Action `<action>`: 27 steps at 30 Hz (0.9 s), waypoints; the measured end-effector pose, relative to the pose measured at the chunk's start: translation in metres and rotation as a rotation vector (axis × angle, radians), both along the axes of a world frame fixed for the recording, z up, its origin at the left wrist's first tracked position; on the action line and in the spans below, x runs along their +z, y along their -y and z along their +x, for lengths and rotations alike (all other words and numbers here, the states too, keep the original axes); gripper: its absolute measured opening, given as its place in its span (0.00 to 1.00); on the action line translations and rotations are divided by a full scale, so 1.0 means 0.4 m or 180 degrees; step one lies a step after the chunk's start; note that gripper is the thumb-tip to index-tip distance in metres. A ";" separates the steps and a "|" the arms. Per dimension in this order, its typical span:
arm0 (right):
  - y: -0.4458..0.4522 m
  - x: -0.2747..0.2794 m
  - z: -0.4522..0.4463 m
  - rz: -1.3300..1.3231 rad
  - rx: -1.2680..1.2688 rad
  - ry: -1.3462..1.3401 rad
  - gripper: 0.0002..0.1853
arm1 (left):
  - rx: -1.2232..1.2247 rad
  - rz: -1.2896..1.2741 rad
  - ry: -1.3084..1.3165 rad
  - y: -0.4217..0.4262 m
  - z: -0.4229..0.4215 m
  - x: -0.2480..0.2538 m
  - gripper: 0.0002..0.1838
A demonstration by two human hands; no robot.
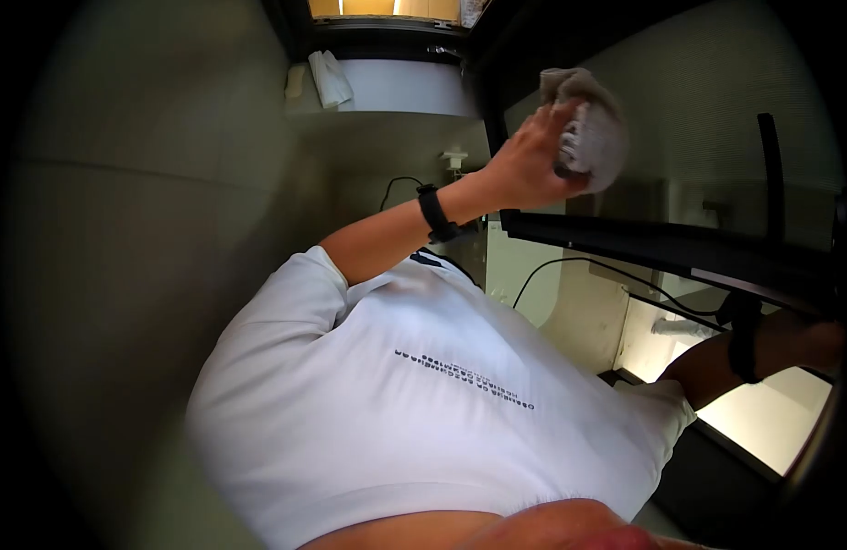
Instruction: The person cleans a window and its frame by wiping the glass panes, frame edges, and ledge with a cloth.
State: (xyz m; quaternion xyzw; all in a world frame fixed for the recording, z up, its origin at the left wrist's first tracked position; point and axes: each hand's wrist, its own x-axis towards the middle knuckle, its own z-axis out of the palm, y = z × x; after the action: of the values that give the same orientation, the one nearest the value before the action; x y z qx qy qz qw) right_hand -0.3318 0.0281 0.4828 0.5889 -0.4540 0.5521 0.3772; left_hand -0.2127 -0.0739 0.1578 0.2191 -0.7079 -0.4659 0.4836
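My left hand (538, 156) is closed around a crumpled greyish cloth (605, 137), with a black band on the wrist. The cloth lies over a large dark flat panel (698, 82) with a black frame (643, 240); whether they touch I cannot tell. At the far right, my right hand (819, 341) is by the dark edge of the view, close to the frame's right end. Its fingers are lost in shadow, so its grip is hidden. A black band circles that wrist too.
A white surface (400, 87) at the back holds folded white paper or cloth (330, 80). A black cable (570, 260) loops under the panel's frame. A white plug-like fitting (454, 158) shows beyond my left forearm. Below right is a brightly lit pane (762, 417).
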 end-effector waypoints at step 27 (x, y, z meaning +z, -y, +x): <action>-0.019 0.029 -0.184 -0.0366 -0.0311 -0.1822 0.14 | -0.0693 -0.0492 0.1827 0.199 0.046 -0.339 0.31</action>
State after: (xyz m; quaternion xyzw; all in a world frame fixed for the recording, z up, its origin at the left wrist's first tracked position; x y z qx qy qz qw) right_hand -0.4054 0.0356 0.4944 0.6757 -0.3250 0.3696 0.5488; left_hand -0.1942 -0.1536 0.0222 0.2271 -0.8681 -0.3788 0.2266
